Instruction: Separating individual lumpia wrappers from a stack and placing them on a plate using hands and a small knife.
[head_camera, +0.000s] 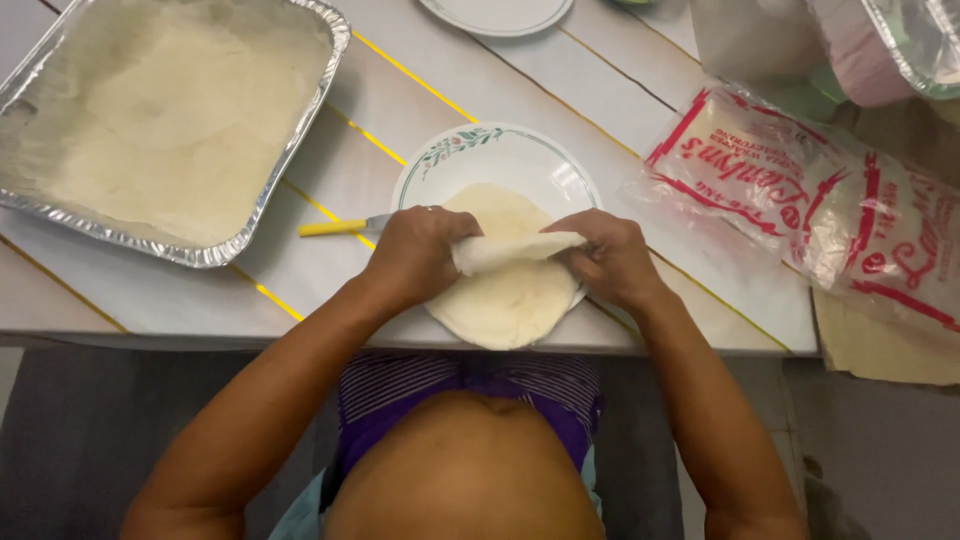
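Left hand (418, 252) and right hand (607, 258) pinch pale round flour tortilla (505, 300), half rolled, over floral-rimmed white plate (500, 160); lower half still flat.

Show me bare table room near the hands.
Free: strip between foil tray and plate, partly taken by a yellow-handled utensil; also between plate and plastic bags. Crowded: plate, where both hands' grip rolls the tortilla.

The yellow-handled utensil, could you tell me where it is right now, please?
In the head view, the yellow-handled utensil lies on the table beside the left hand, between the foil tray and the plate.
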